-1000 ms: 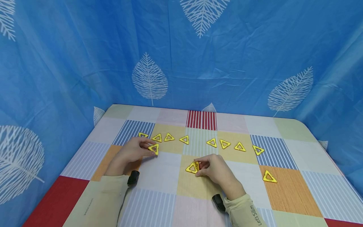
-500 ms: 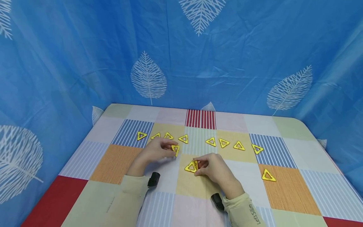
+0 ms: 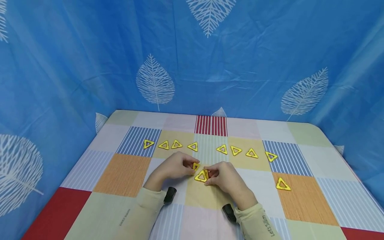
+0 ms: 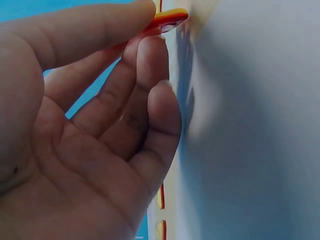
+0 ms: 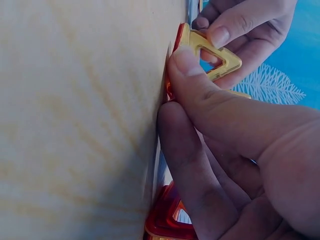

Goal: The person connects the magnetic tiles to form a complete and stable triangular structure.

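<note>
My left hand point(image 3: 175, 165) pinches a yellow see-through triangular magnetic tile point(image 5: 232, 62) between thumb and fingers, its edge showing orange-red in the left wrist view. The hand holds it raised near the middle of the table. Just to the right, my right hand point(image 3: 225, 178) pinches another triangular tile point(image 3: 206, 173), tilted up and largely covered by the fingers. A yellow triangular tile point(image 3: 199, 180) lies against it on the left. Whether the left hand's tile touches the others I cannot tell.
Several more yellow triangular tiles lie in a loose row across the back, from one tile point(image 3: 145, 144) at left to another point(image 3: 271, 160) at right. A single tile point(image 3: 283, 189) lies further right. A blue leaf-patterned curtain point(image 3: 255, 66) surrounds the patchwork-covered table point(image 3: 132, 176).
My left hand has carried its tile rightward from the left of the table to beside the right hand's tiles. The right hand has stayed in place, still pinching its tile.
</note>
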Tool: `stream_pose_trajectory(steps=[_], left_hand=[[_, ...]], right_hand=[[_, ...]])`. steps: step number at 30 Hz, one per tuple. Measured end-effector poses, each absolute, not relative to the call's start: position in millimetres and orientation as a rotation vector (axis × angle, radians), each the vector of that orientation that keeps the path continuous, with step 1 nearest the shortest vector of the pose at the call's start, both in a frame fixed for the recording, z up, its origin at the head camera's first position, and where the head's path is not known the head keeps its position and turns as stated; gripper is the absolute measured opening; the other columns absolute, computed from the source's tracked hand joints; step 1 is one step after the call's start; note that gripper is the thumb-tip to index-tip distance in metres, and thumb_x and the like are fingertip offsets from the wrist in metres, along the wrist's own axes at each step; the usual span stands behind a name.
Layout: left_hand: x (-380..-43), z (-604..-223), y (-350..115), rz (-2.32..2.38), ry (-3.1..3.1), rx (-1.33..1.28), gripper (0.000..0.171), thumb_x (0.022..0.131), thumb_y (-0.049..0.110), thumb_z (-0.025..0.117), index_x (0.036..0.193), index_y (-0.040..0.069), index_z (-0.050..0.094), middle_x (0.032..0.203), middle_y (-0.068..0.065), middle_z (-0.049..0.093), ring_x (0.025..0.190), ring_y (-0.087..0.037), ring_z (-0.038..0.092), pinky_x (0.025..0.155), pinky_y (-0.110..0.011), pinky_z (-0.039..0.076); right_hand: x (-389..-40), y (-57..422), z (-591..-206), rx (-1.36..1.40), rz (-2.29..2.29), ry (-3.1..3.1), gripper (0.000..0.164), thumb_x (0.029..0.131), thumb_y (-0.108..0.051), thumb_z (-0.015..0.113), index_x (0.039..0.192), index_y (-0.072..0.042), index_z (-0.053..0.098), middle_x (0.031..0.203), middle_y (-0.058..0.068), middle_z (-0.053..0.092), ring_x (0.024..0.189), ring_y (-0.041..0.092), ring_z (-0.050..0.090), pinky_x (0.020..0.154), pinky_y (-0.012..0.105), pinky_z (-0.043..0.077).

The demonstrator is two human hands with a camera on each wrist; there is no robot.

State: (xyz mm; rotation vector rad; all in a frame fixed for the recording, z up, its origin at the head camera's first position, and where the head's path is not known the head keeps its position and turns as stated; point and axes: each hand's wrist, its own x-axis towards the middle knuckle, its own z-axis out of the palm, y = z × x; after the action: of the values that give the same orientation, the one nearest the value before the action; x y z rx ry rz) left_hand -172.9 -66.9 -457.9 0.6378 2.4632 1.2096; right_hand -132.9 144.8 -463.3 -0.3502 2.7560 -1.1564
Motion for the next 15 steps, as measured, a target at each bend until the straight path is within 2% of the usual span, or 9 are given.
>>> stream_pose_trajectory(steps=[9, 15], left_hand=[[-172, -462, -63, 1.16, 2.428, 0.696, 0.034, 0.09, 0.005, 0.074, 0.124, 0.008, 0.073, 0.092, 0.006, 0.069, 0.082, -0.011, 0.059, 0.076, -0.031, 0.05], [-174, -468, -63, 1.212, 2.381, 0.725, 0.034, 0.091, 0.006, 0.074, 0.125, 0.007, 0.072, 0.097, 0.005, 0.071, 0.084, -0.009, 0.06, 0.077, -0.03, 0.051]], right_hand=[[-133, 145, -463, -0.397, -1.151, 2.734, 0.044, 0.074, -0.009, 0.089, 0.114, 0.001, 0.075, 0.072, -0.006, 0.067, 0.064, 0.007, 0.058, 0.059, 0.026, 0.049], [-132, 147, -464, -0.417, -1.102, 2.783, 0.025, 0.076, -0.012, 0.089, 0.097, -0.003, 0.08, 0.08, -0.002, 0.073, 0.068, 0.005, 0.06, 0.062, 0.027, 0.051]])
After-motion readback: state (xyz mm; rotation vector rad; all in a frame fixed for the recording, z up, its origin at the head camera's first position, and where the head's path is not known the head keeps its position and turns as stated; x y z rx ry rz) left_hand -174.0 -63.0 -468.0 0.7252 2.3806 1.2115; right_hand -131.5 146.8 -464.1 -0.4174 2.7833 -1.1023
